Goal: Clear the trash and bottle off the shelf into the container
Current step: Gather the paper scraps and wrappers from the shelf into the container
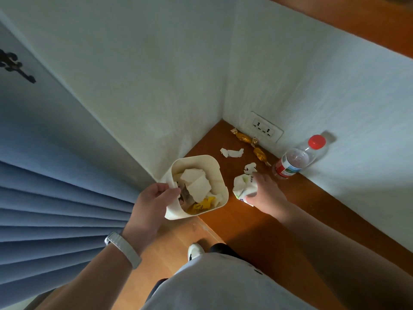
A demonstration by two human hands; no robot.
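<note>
My left hand [152,202] grips the near rim of a cream container [220,185], held at the left end of the wooden shelf [301,206]. Crumpled paper and a yellow wrapper lie inside it. My right hand [267,193] is closed on a crumpled white wrapper [241,186] resting on the shelf just right of the container. Farther back lie a small paper scrap [250,168], a twisted white paper [232,152] and two gold candy wrappers [243,137] [260,154]. A clear plastic bottle [297,158] with a red cap stands against the wall at the right.
White walls meet in a corner behind the shelf, with a double socket [264,128] low on the right wall. A blue pleated curtain [55,215] hangs at the left. Below are the wood floor [169,245], my shoe and my grey shirt.
</note>
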